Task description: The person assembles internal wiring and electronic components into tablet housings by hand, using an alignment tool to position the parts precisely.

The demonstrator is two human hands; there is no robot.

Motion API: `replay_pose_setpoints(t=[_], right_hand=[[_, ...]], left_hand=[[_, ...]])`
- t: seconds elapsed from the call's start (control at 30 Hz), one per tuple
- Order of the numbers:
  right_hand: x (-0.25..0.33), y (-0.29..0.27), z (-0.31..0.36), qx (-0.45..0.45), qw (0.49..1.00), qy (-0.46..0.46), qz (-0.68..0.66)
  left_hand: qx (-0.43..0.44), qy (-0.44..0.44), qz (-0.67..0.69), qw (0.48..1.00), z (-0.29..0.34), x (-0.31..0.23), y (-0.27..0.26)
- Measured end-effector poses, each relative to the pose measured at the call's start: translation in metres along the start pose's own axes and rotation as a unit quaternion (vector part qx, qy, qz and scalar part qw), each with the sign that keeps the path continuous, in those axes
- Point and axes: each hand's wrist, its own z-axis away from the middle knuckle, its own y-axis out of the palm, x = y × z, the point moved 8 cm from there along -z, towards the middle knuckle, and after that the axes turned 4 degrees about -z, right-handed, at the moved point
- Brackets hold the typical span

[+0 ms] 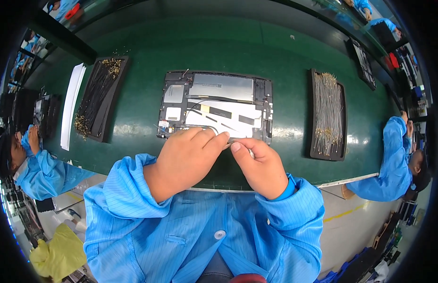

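Note:
An opened tablet-like device (pixel 221 87) lies on the green table in front of me, its inside facing up. It has a dark frame, a silvery panel at the far side and white panels nearer me. A thin black cable (pixel 193 107) curves over its left part. My left hand (pixel 190 160) reaches over the near edge, fingers bent and closed. Beside it, my right hand (pixel 261 167) is closed with thumb and forefinger pinched. The fingertips of both meet at the device's near edge on something small and dark, mostly hidden by the fingers.
Left on the green table (pixel 219 49) stands a black tray (pixel 102 127) of black cables with gold ends, beside white sheets (pixel 71 106). On the right, another tray (pixel 313 153) holds grey cables. A dark device (pixel 362 63) lies far right. Co-workers sit at both sides.

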Motion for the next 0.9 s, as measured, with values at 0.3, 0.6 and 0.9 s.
replay_pose_setpoints(t=[0.3, 0.6, 0.9], right_hand=[[-0.060, 0.012, 0.021, 0.071, 0.907, 0.295, -0.292], [-0.074, 0.023, 0.027, 0.067, 0.819, 0.357, -0.445], [-0.046, -0.038, 0.000, -0.224, 0.914, 0.064, -0.332]], left_hand=[[0.008, 0.049, 0.078, 0.996, -0.004, -0.006, 0.017], [-0.021, 0.012, 0.148, 0.989, 0.001, -0.005, 0.037], [0.054, -0.019, 0.064, 0.996, -0.008, 0.003, 0.055]])
